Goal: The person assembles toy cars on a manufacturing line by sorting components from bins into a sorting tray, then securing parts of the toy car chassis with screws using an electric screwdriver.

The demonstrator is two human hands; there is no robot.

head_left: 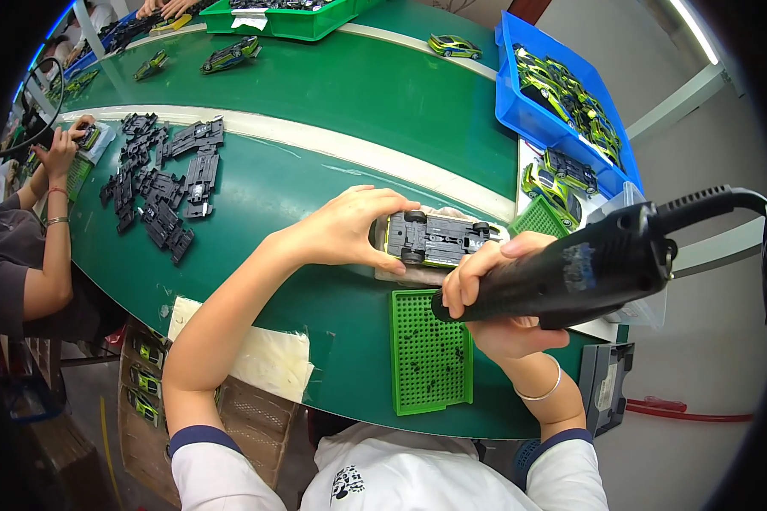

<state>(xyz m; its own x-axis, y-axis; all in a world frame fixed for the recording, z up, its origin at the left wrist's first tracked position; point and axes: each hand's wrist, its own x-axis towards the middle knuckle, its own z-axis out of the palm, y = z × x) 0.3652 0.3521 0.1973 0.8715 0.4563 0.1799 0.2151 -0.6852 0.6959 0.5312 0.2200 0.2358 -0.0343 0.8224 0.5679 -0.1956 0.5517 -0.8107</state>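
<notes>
A toy car (pixel 443 238) lies upside down on a pale cloth pad (pixel 426 274), its black underside facing up and a yellow-green edge showing. My left hand (pixel 354 228) grips its left end between thumb and fingers. Wrapped round a black electric screwdriver (pixel 562 268) is my right hand (pixel 507 294); the tool slants across, its tip end at the top right of a green perforated tray (pixel 399 375). Small dark screws lie scattered in that tray. The bit and part of the car's right end are hidden by my right hand.
Black car bases (pixel 200 170) are piled at the left. A blue bin (pixel 507 102) of toy cars stands far right, above a clear box (pixel 652 298). A cord (pixel 707 198) runs from the screwdriver. A co-worker's hand (pixel 58 157) works at far left; a brown tray (pixel 251 426) sits below.
</notes>
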